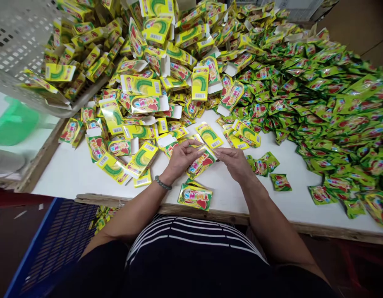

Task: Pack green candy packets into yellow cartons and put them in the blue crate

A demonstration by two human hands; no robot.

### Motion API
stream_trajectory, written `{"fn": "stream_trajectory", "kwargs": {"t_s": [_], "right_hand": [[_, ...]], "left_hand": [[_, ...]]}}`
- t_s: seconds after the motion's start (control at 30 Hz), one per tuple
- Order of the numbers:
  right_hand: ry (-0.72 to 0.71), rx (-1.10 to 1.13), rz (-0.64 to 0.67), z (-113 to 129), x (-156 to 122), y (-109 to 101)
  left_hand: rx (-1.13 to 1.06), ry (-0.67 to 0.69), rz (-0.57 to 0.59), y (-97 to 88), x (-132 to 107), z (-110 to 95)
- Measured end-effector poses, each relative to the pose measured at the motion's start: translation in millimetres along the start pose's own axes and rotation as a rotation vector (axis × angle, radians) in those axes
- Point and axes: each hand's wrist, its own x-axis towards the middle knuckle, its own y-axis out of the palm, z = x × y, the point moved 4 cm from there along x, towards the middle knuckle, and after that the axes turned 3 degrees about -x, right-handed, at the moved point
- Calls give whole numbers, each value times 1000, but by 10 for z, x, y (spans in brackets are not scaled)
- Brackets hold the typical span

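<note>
Between my two hands is a small yellow-green candy box [201, 162] printed with TWINS and a watermelon. My left hand [183, 159] grips its upper left part, thumb on the printed face. At the box's right end, the fingers of my right hand [233, 162] are pinched on its edge. Another TWINS box [195, 196] lies flat just below, by the table's front edge. Right of my right hand lie several small green candy packets [262, 164] and a single packet [281, 182]. Whether anything is inside the held box cannot be seen.
A heap of cartons [144, 85], many with flaps up, covers the table's left and middle. A large pile of green packets [328, 103] spreads over the right. A grey perforated basket [11, 54] lies tipped at upper left. Below the table's left edge stands a blue crate [55, 236].
</note>
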Motion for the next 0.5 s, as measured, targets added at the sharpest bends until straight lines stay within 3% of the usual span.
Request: {"fn": "stream_trajectory", "kwargs": {"t_s": [0.13,0.2,0.5], "right_hand": [[-366,-378,-188,234,-162,114],[-467,-484,-223,276,-207,187],[-448,-369,-154,218,-181,256]], "left_hand": [[-79,-1,-14,-14,0,-17],[-66,-2,-1,-17,0,-44],[11,-32,46,-38,-6,-124]]}}
